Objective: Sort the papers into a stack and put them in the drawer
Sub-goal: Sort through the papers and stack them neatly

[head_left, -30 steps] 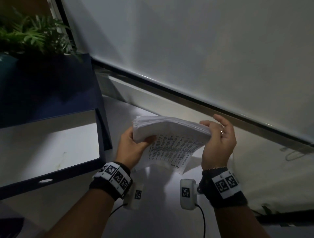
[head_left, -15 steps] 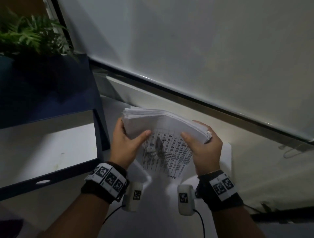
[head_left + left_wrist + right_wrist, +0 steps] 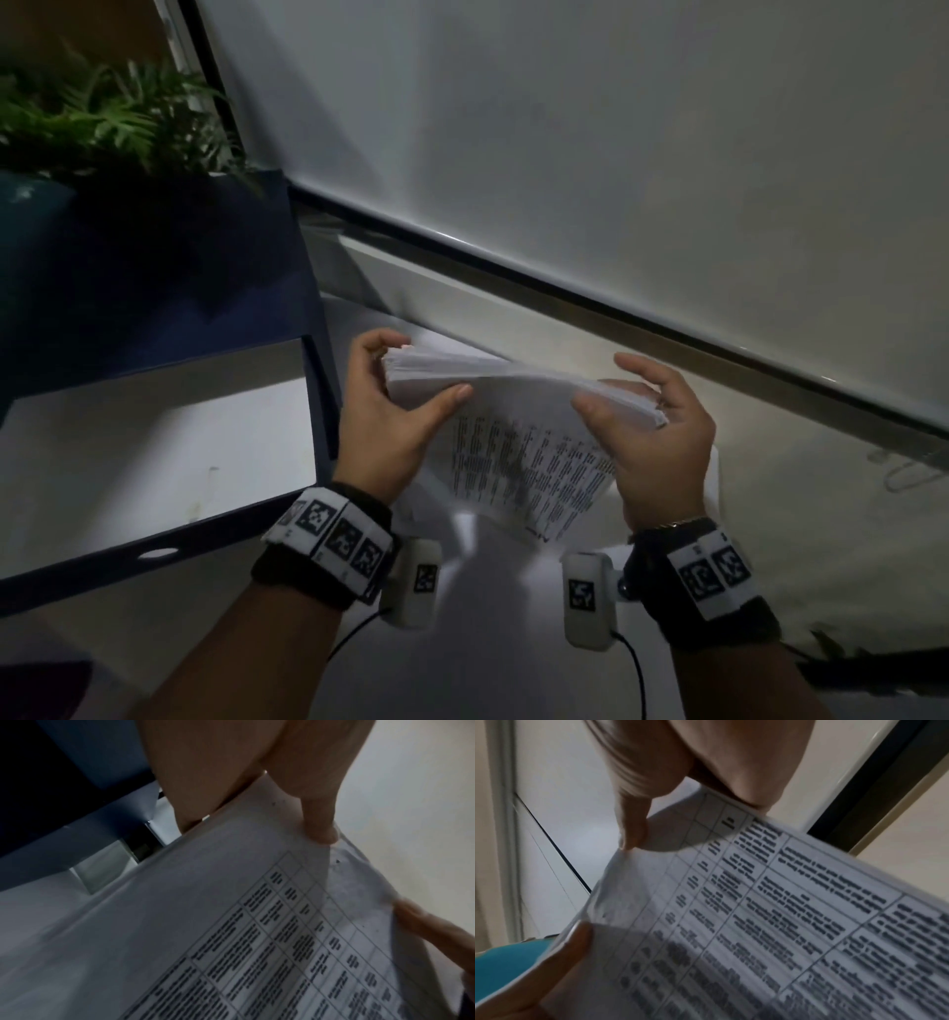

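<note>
A thick stack of printed papers (image 3: 513, 406) stands tilted on its long edge above the white table (image 3: 488, 642), with a table of text on the face toward me. My left hand (image 3: 411, 375) grips its left end, thumb on the front and fingers curled over the top. At the right end my right hand (image 3: 616, 390) holds it the same way. Up close, the left wrist view has the papers (image 3: 257, 923) under my left hand's thumb (image 3: 318, 821). The right wrist view shows the papers (image 3: 782, 923). The open drawer (image 3: 154, 547), white inside, lies to the left.
A dark blue cabinet top (image 3: 154, 282) with a green plant (image 3: 102, 118) stands behind the drawer. A white panel with a dark rail (image 3: 616, 303) closes off the far side. A loose sheet (image 3: 714, 473) lies under the stack, and a wire clip (image 3: 904, 467) sits at the right.
My right hand went from resting open against the stack's right end to gripping it with the thumb on the front. The stack has shifted slightly left, toward the drawer.
</note>
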